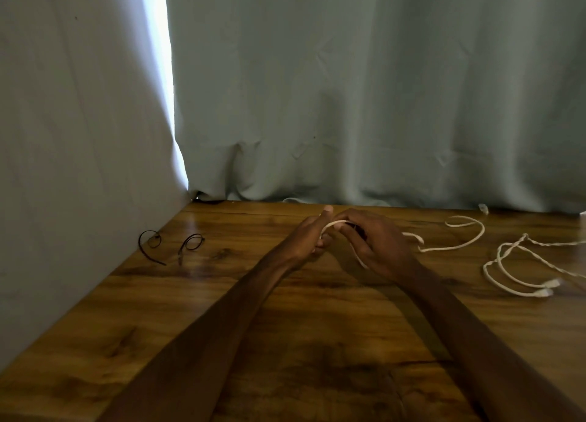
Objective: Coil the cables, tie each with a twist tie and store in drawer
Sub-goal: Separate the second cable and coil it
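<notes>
Two: left grip (309, 240) and right grip (375, 245), each pinching one white cable (459, 247) (tail toward right edge of tabletop (203, 310)); black ties (155, 238) near left edge.

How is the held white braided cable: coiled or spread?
Spread: left hand and right hand hold one loop; the white cable trails across the wooden table.

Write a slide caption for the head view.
Left hand and right hand hold a looped white cable over the wooden table; two black ties lie nearby.
</notes>
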A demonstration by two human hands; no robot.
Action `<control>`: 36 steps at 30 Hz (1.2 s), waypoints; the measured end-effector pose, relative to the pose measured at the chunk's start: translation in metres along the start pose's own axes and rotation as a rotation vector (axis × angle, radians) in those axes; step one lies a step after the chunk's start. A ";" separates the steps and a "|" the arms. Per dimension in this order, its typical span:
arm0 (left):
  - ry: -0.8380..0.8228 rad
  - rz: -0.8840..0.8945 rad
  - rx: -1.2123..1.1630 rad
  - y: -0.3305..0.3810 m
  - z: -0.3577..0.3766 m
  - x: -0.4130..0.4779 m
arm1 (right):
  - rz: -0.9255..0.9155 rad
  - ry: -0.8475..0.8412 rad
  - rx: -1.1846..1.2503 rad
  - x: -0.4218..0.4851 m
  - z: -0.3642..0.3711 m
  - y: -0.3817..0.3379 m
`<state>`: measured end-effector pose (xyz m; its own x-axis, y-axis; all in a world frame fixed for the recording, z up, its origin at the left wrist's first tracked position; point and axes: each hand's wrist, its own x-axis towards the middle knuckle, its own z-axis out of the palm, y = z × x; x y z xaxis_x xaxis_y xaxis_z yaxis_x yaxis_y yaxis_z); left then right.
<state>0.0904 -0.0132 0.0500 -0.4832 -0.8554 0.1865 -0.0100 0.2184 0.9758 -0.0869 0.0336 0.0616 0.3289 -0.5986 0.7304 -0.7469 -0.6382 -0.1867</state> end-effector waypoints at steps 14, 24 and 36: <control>-0.490 -0.262 -0.264 0.018 0.008 -0.010 | 0.035 0.081 0.017 -0.002 -0.013 0.026; -0.464 -0.177 -0.630 0.018 0.019 -0.007 | 0.138 -0.158 0.218 -0.005 -0.007 0.001; -0.151 -0.061 -0.844 0.025 0.017 -0.001 | 0.220 -0.444 0.064 -0.010 0.028 0.002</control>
<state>0.0757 0.0014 0.0725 -0.6152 -0.7693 0.1721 0.5858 -0.3000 0.7529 -0.0757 0.0253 0.0355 0.3919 -0.8619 0.3218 -0.7939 -0.4935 -0.3552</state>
